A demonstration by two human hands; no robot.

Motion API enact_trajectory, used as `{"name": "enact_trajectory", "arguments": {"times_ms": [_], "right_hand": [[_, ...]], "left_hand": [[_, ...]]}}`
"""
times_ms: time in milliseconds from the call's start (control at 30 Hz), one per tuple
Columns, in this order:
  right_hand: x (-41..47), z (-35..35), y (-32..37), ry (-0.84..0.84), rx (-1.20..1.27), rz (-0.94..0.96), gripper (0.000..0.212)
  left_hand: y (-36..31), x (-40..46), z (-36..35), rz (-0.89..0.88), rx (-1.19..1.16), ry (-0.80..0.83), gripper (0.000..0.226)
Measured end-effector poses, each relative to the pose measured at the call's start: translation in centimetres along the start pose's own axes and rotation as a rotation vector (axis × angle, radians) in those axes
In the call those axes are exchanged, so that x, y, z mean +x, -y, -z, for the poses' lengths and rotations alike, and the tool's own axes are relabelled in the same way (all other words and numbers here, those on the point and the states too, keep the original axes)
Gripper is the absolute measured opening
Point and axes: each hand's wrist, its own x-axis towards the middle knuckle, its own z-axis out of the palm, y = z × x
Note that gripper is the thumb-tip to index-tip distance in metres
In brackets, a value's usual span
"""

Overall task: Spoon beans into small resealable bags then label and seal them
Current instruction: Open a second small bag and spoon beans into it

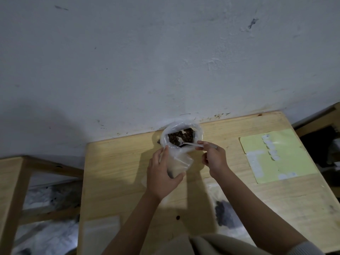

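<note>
With the left hand [161, 173] holding the small bag [181, 161] and right-hand fingers [200, 145] pinching the spoon [191, 143], beans [181, 137] could spill onto the counter [117, 162] if the floppy bag mouth sags.

Light wooden tabletop [117, 181] set against a scuffed white wall [165, 52], a second wooden frame [16, 181] seen well to the left of the hands, crumpled pale sheeting [47, 234] glimpsed beneath it

Wooden table [117, 162] — label sheet [276, 155], bean bag [223, 214]
</note>
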Motion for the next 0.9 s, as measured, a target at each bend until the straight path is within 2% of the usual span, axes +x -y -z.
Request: {"name": "enact_trajectory", "arguments": {"times_ms": [200,533,767,900], "right_hand": [[-1.1,2.0,0.7,0.043,0.069,0.071,0.027],[-3.1,4.9,1.3,0.109,0.023,0.288,0.026],[-1.8,3.3,1.2,0.043,-0.100,0.315,0.022],[-0.2,1.4,0.5,0.019,-0.177,0.269,0.019]], "left_hand": [[0.0,-0.5,0.5,0.026,0.040,-0.016,0.101],[-1.0,-0.2,1.1,0.030,0.017,-0.065,0.100],[-1.4,-0.2,1.1,0.025,-0.012,-0.072,0.102],[-1.2,-0.1,1.1,0.019,-0.022,-0.091,0.101]]}}
